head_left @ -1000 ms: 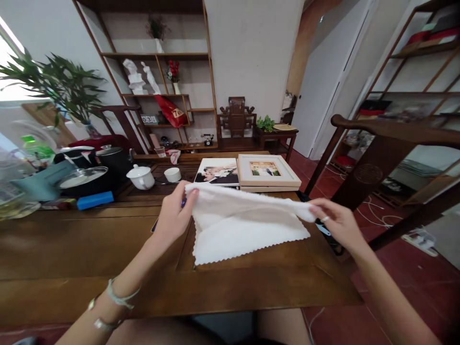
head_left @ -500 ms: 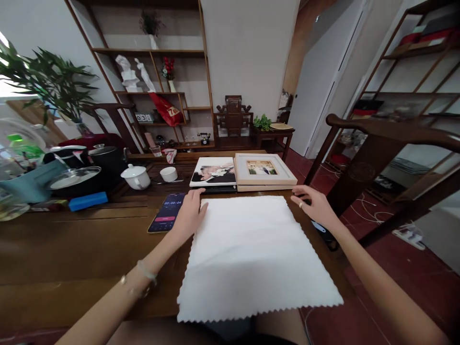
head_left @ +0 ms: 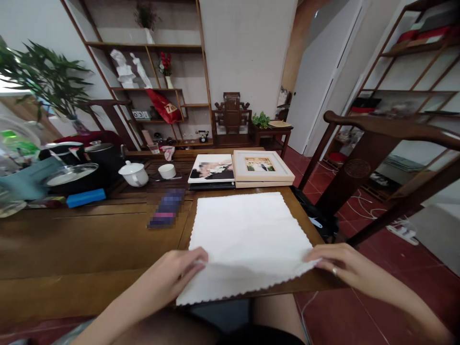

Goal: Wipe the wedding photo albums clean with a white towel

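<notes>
A white cloth [head_left: 240, 230] with a scalloped edge lies spread over the near part of the wooden table [head_left: 89, 244]. My left hand [head_left: 187, 270] is closed on the cloth's left side near the front, thumb and fingers pinched together. At the right front corner, my right hand [head_left: 336, 261], with a ring on one finger, pinches the edge and lifts it slightly. Between the hands runs a low fold. Behind the cloth lie a photo album or book [head_left: 211, 170] and a pale framed photo [head_left: 264, 166]; a phone [head_left: 167, 209] with a blurred screen rests to the left.
Left on the table stand a white lidded cup [head_left: 133, 173], a small white bowl [head_left: 166, 171], a lidded pan [head_left: 74, 178] and a blue block [head_left: 86, 197]. A dark wooden chair [head_left: 362, 165] stands at the right, with a black bag [head_left: 323, 220] by the table edge.
Both hands have come from the cloth's far corners back toward me and now pinch its sides near the front. The right front corner is raised and drawn in a little.
</notes>
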Action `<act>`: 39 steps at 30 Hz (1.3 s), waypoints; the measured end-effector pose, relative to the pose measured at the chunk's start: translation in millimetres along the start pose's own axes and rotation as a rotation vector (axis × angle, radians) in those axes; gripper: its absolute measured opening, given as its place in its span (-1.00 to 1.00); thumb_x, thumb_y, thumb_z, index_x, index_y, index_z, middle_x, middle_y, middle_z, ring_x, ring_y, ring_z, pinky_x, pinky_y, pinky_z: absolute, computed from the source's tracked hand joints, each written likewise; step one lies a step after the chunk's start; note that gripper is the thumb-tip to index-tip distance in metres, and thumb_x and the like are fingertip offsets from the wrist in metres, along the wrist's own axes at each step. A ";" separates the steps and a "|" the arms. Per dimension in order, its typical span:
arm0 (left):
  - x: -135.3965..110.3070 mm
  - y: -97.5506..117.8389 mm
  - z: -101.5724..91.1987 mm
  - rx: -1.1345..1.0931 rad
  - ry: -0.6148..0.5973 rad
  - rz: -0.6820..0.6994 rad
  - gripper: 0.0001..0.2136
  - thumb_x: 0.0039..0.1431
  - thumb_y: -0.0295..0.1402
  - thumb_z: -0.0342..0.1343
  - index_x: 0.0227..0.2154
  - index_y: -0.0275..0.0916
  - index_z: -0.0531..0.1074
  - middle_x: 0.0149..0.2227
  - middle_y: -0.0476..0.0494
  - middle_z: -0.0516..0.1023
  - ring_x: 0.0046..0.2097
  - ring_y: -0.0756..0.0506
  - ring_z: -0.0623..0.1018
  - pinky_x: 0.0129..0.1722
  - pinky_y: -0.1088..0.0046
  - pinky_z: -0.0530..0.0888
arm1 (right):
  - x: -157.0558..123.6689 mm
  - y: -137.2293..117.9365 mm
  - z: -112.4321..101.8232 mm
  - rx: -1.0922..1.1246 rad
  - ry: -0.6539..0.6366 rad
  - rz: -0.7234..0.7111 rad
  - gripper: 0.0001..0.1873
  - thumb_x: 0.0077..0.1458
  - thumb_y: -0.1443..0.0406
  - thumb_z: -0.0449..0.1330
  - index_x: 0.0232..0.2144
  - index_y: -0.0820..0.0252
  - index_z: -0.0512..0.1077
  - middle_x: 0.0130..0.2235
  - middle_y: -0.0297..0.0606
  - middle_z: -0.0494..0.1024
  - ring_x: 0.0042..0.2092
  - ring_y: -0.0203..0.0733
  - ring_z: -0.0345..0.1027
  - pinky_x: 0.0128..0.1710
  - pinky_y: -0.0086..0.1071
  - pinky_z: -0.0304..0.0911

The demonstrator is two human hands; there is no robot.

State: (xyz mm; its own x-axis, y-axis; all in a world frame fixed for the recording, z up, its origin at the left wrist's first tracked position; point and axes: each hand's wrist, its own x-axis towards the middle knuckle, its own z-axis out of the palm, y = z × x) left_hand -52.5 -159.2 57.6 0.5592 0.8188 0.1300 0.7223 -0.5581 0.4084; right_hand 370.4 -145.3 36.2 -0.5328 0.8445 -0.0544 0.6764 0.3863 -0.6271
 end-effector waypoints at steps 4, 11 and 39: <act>13.4 -9.6 -1.8 -0.053 0.046 -0.084 -0.81 0.33 -0.37 -0.19 -0.25 -0.19 0.33 -0.32 -0.05 0.49 -0.33 -0.03 0.50 -0.28 0.51 0.42 | 26.1 2.1 -5.7 0.043 0.225 0.034 -0.69 0.19 0.10 0.05 -0.08 0.08 0.38 -0.05 -0.16 0.49 -0.01 0.00 0.34 -0.02 -0.14 0.24; -11.3 3.5 6.2 0.092 -0.081 -0.020 -0.79 0.14 -0.25 0.09 -0.16 -0.09 0.40 0.15 -0.17 0.30 0.03 -0.22 0.46 -0.08 0.32 0.44 | 35.0 6.5 3.6 0.059 0.184 -0.076 -0.78 0.22 0.18 0.00 -0.25 0.11 0.40 -0.03 -0.16 0.46 0.00 -0.04 0.30 0.02 -0.20 0.16; 23.1 -10.4 -83.2 0.111 0.287 0.214 -0.87 0.19 -0.35 0.09 -0.43 -0.19 0.51 -0.22 -0.14 0.53 -0.20 -0.06 0.53 -0.21 0.49 0.44 | 30.0 -39.2 -79.6 0.121 0.249 -0.172 -0.73 0.07 0.15 0.23 -0.55 0.19 0.42 -0.40 -0.28 0.49 -0.38 -0.26 0.32 -0.40 -0.40 0.22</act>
State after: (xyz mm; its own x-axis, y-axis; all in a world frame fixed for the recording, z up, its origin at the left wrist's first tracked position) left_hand -80.9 -123.4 131.5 0.5765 0.6777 0.4564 0.6501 -0.7189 0.2461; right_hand 368.3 -105.6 121.0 -0.4831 0.8412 0.2429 0.5136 0.4969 -0.6995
